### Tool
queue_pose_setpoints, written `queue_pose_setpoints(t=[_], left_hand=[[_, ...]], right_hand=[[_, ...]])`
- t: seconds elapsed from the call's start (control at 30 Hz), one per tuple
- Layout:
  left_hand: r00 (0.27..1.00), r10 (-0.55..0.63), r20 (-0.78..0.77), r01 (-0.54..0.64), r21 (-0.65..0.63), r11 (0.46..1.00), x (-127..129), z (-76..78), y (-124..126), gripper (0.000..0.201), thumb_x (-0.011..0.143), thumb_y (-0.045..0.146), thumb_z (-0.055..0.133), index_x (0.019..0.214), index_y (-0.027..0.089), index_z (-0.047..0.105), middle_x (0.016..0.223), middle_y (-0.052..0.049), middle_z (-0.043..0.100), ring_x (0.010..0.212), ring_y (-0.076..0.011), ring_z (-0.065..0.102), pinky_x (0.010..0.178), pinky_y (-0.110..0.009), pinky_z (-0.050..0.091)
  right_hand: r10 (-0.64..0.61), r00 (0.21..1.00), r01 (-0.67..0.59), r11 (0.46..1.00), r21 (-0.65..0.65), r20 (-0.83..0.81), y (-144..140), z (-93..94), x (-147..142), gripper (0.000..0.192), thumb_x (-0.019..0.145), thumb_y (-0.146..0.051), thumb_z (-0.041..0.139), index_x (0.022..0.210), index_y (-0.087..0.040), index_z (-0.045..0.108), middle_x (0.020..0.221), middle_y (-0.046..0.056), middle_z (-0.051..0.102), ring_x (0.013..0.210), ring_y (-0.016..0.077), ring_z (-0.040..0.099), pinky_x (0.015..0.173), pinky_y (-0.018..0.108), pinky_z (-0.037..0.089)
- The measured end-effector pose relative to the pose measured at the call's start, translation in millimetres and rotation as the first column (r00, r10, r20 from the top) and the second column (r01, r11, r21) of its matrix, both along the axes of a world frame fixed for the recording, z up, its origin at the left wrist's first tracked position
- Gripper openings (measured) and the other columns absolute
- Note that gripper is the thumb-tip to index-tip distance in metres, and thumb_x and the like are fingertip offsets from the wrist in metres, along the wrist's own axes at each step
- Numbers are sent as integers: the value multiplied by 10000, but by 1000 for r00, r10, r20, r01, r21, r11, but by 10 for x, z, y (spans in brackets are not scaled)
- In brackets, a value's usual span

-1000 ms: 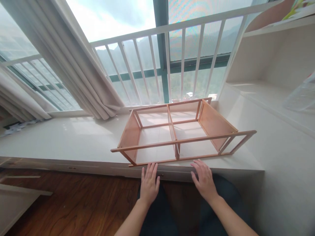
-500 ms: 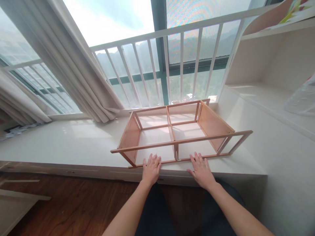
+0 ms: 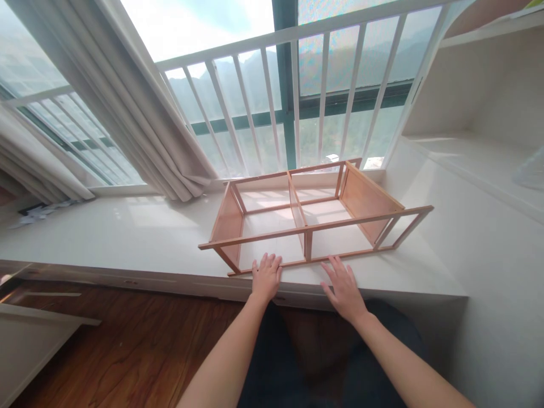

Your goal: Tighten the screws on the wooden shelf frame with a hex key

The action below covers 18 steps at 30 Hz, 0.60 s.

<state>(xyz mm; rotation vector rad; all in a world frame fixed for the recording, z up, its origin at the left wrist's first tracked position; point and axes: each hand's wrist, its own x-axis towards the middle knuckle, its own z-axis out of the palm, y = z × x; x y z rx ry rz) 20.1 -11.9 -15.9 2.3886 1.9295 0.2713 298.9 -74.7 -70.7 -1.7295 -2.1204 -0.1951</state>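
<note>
A wooden shelf frame (image 3: 308, 243) lies on its side on the white window seat (image 3: 140, 232), its open face turned upward, with solid panels at both ends and a divider in the middle. My left hand (image 3: 267, 276) rests palm down at the seat's front edge, fingertips over the frame's near lower rail, left of the divider. My right hand (image 3: 343, 288) lies flat farther right, fingers spread and fingertips at or close to the same rail. Neither hand is wrapped around anything. Whether the palms press on the seat or on the rail is hard to tell.
A white railing (image 3: 267, 41) and windows stand behind the frame. Grey curtain (image 3: 127, 107) hangs at the left. White shelving (image 3: 476, 170) rises close on the right. Brown wood floor (image 3: 140, 345) and a white furniture corner (image 3: 38, 345) are at lower left.
The view has tilted and shifted slightly, so the seat sits higher in the picture. The frame appears turned a little, its right end farther up. Both hands stay beside its near rail.
</note>
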Motion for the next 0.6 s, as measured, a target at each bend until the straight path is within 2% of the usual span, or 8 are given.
queue_pose_setpoints(t=[0.1, 0.17, 0.4, 0.5, 0.6], left_hand=[[1000, -24, 8, 24, -12, 1000, -2, 30, 69, 480, 1062, 404, 344, 1487, 328, 554, 1599, -64, 526, 1544, -279, 374, 1263, -643, 197], [999, -38, 11, 38, -24, 999, -14, 54, 118, 486, 1058, 425, 359, 1491, 312, 550, 1601, -74, 521, 1530, -287, 386, 1258, -639, 202], [995, -96, 22, 98, -76, 992, -70, 106, 314, 494, 1010, 475, 473, 1475, 337, 561, 1609, -71, 502, 1498, -281, 404, 1246, -567, 246], [994, -110, 28, 112, -69, 991, -75, 112, 350, 497, 1008, 487, 468, 1474, 339, 558, 1646, -60, 458, 1543, -282, 343, 1244, -572, 231], [993, -117, 29, 119, -55, 991, -67, 125, 347, 495, 1007, 485, 463, 1469, 338, 562, 1663, -52, 437, 1556, -283, 326, 1231, -568, 240]], right_hand=[[-9, 1000, 10, 1000, 26, -15, -217, -71, -141, 633, 1068, -407, 402, 1657, -211, 281, 1700, 148, 346, 1568, 319, 338, 1258, 551, 257], [-19, 1000, 19, 1000, 16, -2, -298, -110, -164, 639, 1059, -367, 416, 1656, -188, 279, 1691, 155, 363, 1557, 330, 352, 1261, 560, 228], [1, 1000, -1, 998, -67, 8, -314, -80, -75, 624, 1057, -358, 403, 1651, -199, 294, 1717, 107, 320, 1584, 301, 297, 1287, 531, 169], [-10, 1000, 10, 996, -86, -3, -317, -32, -84, 668, 1038, -381, 442, 1659, -201, 271, 1721, 121, 307, 1581, 316, 298, 1286, 548, 156], [-10, 999, 7, 997, -79, -42, -369, -8, -114, 657, 1023, -375, 470, 1637, -192, 325, 1695, 147, 355, 1564, 336, 325, 1279, 565, 168]])
